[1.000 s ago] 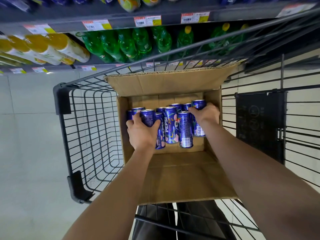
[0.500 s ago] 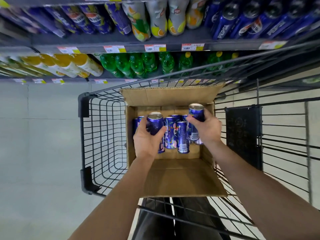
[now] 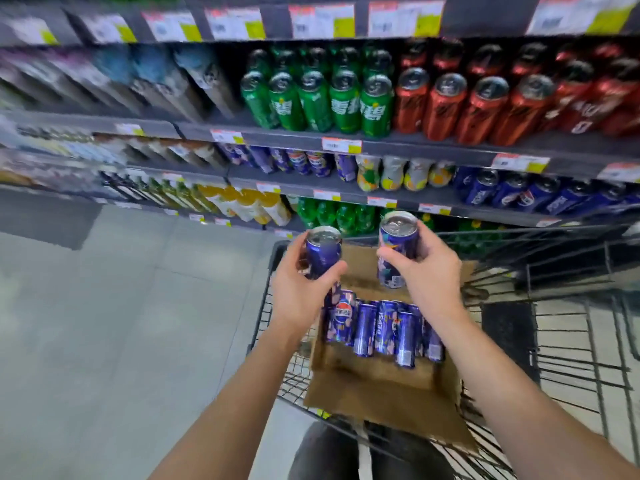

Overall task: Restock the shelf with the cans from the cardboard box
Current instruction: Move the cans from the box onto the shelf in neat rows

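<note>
- The left hand (image 3: 304, 289) is wrapped round a blue can (image 3: 323, 252), with fingers and thumb curled on its side.
- The right hand (image 3: 427, 275) grips a second blue can (image 3: 396, 244) the same way.
- Both are up in the air over the box (image 3: 381, 403), tops up and a bit tilted.
- More cans (image 3: 384, 327) stand packed close in the box, which sits in a wire cart (image 3: 571, 341).
- The shelf (image 3: 301, 183) with blue ones like these is ahead, below the green cans (image 3: 315, 105) and red cans (image 3: 446, 109).
- I think a slip is the big worry. The cans are smooth, shiny, round metal, and each has only one hand on it. A drop on the hard floor (image 3: 121, 323) could dent it or send it rolling.
- They are tall and thin, so one put down crooked could tip its neighbours.
- The box is soft brown cardboard with floppy flaps, and the cart is thin black wire. A bump from an arm could push it away.
</note>
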`<state>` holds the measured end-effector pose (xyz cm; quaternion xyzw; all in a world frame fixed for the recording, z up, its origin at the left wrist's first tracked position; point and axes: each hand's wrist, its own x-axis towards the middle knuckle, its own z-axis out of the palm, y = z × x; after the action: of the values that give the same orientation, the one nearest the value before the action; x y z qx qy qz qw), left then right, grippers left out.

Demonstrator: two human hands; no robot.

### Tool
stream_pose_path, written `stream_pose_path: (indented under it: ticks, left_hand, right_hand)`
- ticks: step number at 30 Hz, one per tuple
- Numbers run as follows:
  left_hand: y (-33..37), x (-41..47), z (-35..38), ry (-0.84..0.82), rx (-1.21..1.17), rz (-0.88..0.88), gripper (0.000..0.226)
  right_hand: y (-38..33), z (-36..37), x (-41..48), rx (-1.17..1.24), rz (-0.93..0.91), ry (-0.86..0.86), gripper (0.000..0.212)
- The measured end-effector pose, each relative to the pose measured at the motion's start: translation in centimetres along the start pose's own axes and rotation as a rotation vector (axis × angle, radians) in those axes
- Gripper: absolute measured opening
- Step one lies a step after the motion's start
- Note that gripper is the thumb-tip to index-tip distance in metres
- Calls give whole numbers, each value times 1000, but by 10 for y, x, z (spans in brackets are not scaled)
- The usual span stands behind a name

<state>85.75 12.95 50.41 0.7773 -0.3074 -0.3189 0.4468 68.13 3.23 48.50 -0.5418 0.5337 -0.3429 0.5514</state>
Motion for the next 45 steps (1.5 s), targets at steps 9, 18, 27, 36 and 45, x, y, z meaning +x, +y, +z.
stream_pose_path:
  ticks: [9,18,27,36,45]
  left_hand:
    - [64,-17,-162,243,-46,200,67]
    - [46,-68,-379,368,-140,291,59]
    - [30,-123,-558,415,-136,316,88]
    - [26,-111,-671,541,-195,334,83]
    - [12,-5,-767,557,-119,348,82]
  right_hand:
    - [-133,107,-41,39,-215,-196,59]
    - [-228,245,-154,10,-439,-205,41]
    - [-307,364,-258,-11,-576,-292,34]
    - [-366,471,-284,-20,-659,-432,34]
    - [-411,610,-220,4,-682,-479,38]
